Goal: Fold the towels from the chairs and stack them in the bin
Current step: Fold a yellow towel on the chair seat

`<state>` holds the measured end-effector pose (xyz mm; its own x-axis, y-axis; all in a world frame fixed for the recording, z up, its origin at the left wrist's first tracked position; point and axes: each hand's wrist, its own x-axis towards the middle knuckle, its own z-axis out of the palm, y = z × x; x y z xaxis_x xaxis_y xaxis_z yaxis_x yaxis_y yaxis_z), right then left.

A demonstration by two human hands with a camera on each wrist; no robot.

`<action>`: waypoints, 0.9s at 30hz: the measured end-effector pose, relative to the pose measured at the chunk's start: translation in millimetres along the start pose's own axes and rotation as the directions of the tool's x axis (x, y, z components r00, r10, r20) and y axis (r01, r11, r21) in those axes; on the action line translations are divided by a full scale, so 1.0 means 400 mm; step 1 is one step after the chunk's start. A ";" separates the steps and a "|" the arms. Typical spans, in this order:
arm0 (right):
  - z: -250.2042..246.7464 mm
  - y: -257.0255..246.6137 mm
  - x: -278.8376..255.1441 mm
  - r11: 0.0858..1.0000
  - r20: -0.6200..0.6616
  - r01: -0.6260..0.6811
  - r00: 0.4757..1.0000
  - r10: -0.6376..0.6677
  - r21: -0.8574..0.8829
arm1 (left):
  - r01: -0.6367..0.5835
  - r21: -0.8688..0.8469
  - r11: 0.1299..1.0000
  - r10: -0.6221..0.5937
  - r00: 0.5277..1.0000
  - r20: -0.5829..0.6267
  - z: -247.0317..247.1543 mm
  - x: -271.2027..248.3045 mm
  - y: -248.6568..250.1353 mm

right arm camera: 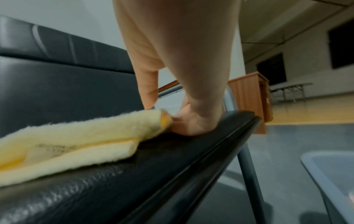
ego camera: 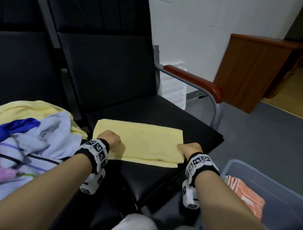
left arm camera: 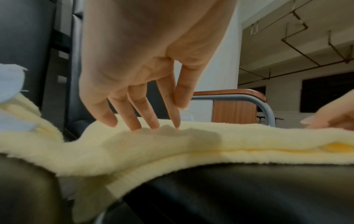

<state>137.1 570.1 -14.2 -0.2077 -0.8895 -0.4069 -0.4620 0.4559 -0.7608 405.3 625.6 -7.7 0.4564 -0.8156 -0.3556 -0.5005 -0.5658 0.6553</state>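
Here the right hand (right arm camera: 184, 119) hides its fingers, grip unclear, beside the folded pale-yellow terry towel (ego camera: 141, 141) lying lengthwise left-to-right, straight left fingers (left arm camera: 138, 119) pressing it.

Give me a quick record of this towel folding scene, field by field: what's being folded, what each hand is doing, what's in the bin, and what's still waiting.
being folded: yellow towel, folded flat on the black chair seat
left hand: straight fingers press the towel's top
right hand: grips the towel's right end
bin: holds an orange striped towel
waiting: unfolded towel pile on the left chair
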 end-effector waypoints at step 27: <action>-0.076 -0.057 -0.016 0.771 0.035 0.052 0.995 -0.096 0.635 | -0.015 -0.226 0.974 0.064 0.975 0.213 0.080 -0.045 0.054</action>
<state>122.7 564.6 21.1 -0.1320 -0.9275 -0.3498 0.1803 0.3245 -0.9285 362.7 624.3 -8.6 0.2565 -0.8572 -0.4465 -0.3277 -0.5118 0.7942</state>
